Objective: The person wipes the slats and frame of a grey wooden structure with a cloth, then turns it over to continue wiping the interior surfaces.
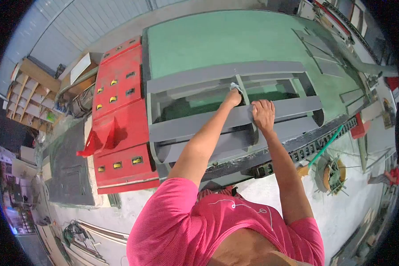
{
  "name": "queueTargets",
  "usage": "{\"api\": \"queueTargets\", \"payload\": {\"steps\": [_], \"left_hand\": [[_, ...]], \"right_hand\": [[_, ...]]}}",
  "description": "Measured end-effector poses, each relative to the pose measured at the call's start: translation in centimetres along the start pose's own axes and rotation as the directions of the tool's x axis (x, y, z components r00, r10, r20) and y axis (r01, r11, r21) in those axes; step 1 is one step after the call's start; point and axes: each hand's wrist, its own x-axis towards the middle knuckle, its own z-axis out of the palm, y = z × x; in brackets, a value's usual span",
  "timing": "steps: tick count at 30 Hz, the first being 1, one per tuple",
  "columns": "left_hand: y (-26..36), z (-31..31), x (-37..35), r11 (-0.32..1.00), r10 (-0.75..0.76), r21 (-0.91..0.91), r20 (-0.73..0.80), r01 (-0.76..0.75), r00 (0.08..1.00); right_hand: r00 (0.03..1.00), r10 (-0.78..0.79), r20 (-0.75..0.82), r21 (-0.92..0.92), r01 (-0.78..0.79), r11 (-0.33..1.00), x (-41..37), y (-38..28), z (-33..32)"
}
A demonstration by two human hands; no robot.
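Note:
A grey-painted frame [199,126] with long rails and crosspieces lies on a green-topped table [217,40]. My left hand [233,98] is closed around a small pale cloth or pad [235,86] and presses it against the frame's upright middle crosspiece. Just to its right, my right hand [263,115] rests flat with fingers spread on the frame's lower long rail. Both my arms reach out from a pink shirt.
A red panel [119,111] with several small slots lies to the left of the frame. Wooden shelving [29,95] stands at far left. A green-handled tool [326,148] and a round basket [331,174] sit on the floor at right. More grey pieces [323,53] lie on the table's right end.

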Motion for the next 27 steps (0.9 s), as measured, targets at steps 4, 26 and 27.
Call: {"api": "queueTargets", "payload": {"steps": [4,26,27], "left_hand": [[0.4,-0.3,-0.8,0.99,-0.031,0.143,0.163,0.007,0.986],[-3.9,-5.2,-17.8,0.856,0.176,-0.513,0.18,-0.06,0.968],[-5.3,-3.5,-18.2,0.939,0.18,-0.329,0.217,-0.102,0.96]], "right_hand": [[0.999,-0.013,0.034,-0.004,0.013,1.0,0.0,0.1,-0.1],[0.999,-0.053,0.011,-0.118,0.054,0.992,-0.4,0.5,1.2],[0.998,-0.054,0.023,-0.118,0.056,0.991,-0.4,0.5,1.2]]}}
